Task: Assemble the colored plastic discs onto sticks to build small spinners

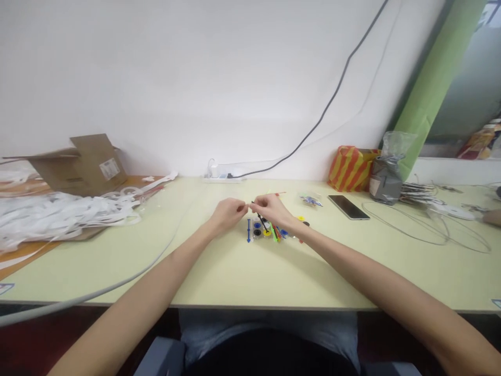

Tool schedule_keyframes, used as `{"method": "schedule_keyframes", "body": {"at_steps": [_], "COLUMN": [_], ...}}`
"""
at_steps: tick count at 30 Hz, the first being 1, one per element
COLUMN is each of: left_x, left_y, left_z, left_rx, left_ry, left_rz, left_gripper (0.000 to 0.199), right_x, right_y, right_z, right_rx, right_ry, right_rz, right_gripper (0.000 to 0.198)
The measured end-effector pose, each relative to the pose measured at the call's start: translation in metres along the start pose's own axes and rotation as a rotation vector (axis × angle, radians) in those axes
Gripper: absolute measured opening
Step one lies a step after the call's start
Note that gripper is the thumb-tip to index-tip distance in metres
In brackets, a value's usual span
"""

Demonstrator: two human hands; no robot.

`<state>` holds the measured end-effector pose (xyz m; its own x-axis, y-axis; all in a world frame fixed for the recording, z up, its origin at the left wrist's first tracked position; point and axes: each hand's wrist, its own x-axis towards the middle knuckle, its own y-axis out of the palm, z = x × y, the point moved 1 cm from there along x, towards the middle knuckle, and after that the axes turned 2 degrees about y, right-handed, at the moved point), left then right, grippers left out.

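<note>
My left hand [229, 214] is raised a little over the table with its thumb and fingertips pinched together. What sits in that pinch is too small to make out. Close beside it, my right hand [271, 208] is closed on a thin black plastic stick [263, 223], which slants down over the small parts. Below the hands lies a clear tray [253, 235] with blue, black, white and yellow round pieces. A blue arrow-shaped piece [248, 231] lies left of the tray. Green and red thin pieces [276, 233] lie to its right, partly under my right wrist.
A phone [348, 207] and a small bag of parts [311, 200] lie to the right. Behind are a striped bag [349, 168] and a power strip [223, 179]. White strips [66, 214] and a cardboard box [88, 167] fill the left. A grey cable [129, 281] crosses the front left.
</note>
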<state>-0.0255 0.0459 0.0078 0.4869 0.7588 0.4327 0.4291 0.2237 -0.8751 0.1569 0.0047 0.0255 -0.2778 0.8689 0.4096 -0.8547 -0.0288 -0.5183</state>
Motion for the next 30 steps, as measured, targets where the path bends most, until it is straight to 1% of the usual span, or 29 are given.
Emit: {"method": "schedule_keyframes", "body": {"at_steps": [3, 7, 9, 12, 16, 22, 26, 30], "left_x": [0.0, -0.001, -0.001, 0.0, 0.001, 0.002, 0.001, 0.001], "left_y": [0.006, 0.01, 0.012, 0.017, 0.022, 0.023, 0.021, 0.02], "left_z": [0.014, 0.031, 0.038, 0.045, 0.047, 0.046, 0.043, 0.042], "left_rx": [0.017, 0.041, 0.047, 0.04, 0.027, 0.019, 0.014, 0.007], "left_ry": [-0.104, -0.213, -0.25, -0.266, -0.252, -0.226, -0.209, -0.194], "left_rz": [-0.052, -0.136, -0.164, -0.171, -0.167, -0.139, -0.123, -0.101], "left_gripper": [0.029, 0.032, 0.037, 0.038, 0.037, 0.036, 0.035, 0.036], "right_x": [0.022, 0.038, 0.043, 0.049, 0.058, 0.064, 0.064, 0.066], "right_y": [0.016, 0.028, 0.03, 0.032, 0.035, 0.037, 0.033, 0.026], "right_z": [0.005, 0.008, 0.006, 0.002, -0.004, -0.008, -0.006, -0.004], "right_rx": [-0.093, -0.127, -0.136, -0.17, -0.219, -0.251, -0.268, -0.254], "right_ry": [0.062, 0.196, 0.249, 0.262, 0.268, 0.279, 0.275, 0.28], "right_rz": [0.088, 0.355, 0.466, 0.573, 0.608, 0.599, 0.597, 0.599], "right_gripper": [0.023, 0.02, 0.02, 0.015, 0.003, 0.005, 0.004, 0.01]}}
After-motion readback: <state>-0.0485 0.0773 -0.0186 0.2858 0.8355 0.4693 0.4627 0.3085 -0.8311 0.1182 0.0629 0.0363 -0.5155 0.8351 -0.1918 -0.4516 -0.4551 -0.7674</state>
